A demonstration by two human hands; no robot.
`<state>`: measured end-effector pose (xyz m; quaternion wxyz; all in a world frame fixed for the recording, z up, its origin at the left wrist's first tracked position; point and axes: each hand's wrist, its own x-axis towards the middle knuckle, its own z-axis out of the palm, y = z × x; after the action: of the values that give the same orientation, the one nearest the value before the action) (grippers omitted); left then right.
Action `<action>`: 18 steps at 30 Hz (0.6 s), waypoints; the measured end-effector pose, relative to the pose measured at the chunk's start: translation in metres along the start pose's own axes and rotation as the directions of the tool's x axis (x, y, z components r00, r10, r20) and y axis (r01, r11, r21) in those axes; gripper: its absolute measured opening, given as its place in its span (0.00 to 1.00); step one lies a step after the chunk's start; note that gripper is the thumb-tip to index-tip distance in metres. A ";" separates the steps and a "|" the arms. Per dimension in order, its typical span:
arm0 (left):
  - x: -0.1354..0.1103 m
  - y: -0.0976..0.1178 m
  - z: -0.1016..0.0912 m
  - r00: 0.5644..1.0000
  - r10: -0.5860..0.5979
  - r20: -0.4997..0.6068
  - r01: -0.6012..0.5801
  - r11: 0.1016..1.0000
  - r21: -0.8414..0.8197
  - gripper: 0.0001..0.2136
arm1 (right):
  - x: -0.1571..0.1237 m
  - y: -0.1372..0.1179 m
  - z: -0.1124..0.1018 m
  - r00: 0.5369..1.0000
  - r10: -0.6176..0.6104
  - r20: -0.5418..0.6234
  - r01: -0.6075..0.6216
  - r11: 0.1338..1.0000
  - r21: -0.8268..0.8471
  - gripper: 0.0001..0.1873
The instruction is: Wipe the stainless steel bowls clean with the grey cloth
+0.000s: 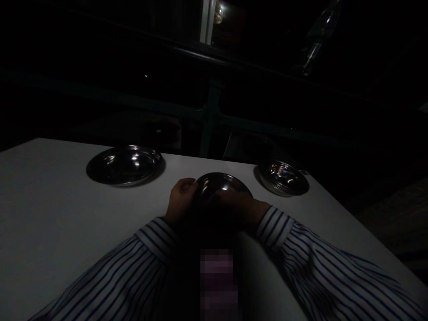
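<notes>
A round, shiny metal bowl (227, 179) sits at the middle of the white table, near its far edge. My left hand (181, 199) is closed on the left side of this bowl, thumb and fingers at the rim. Over the near right part of the bowl lies my right hand (242, 207), its fingers reaching into the bowl. Deep shadow hides those fingertips and whatever they touch. The near side of the bowl and its contents are too dark to make out. Both forearms wear striped sleeves.
A wide metal basin (123, 167) rests at the far left of the white table (50, 214). Nested metal bowls (283, 176) stand at the far right, near the table's edge. Beyond, a dark rail (197, 54) crosses the view, with a clear plastic bottle (317, 40) above it.
</notes>
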<state>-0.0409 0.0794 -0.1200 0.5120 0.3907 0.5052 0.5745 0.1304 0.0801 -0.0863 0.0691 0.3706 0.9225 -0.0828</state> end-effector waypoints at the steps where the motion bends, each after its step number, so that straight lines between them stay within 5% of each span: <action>1: 0.000 0.000 0.000 1.000 0.001 -0.001 -0.001 1.000 -0.002 0.14 | 0.001 0.002 -0.002 0.999 0.043 -0.013 -0.043 0.999 -0.010 0.16; 5: -0.003 0.001 0.002 1.000 0.012 0.005 -0.012 1.000 0.003 0.13 | 0.009 0.015 -0.008 0.977 0.204 -0.064 -0.207 0.977 -0.042 0.15; 9: -0.002 0.000 0.002 0.999 0.025 -0.027 -0.025 1.000 0.004 0.14 | 0.015 0.019 -0.008 0.969 0.234 -0.077 -0.238 0.970 -0.045 0.15; 18: 0.000 -0.001 0.000 0.997 0.058 -0.059 -0.057 0.998 0.026 0.15 | -0.005 -0.004 -0.016 0.998 -0.061 0.036 0.058 0.997 0.056 0.15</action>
<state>-0.0409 0.0796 -0.1206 0.4751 0.3939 0.5156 0.5943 0.1297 0.0772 -0.0699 0.0735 0.3431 0.9291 -0.1171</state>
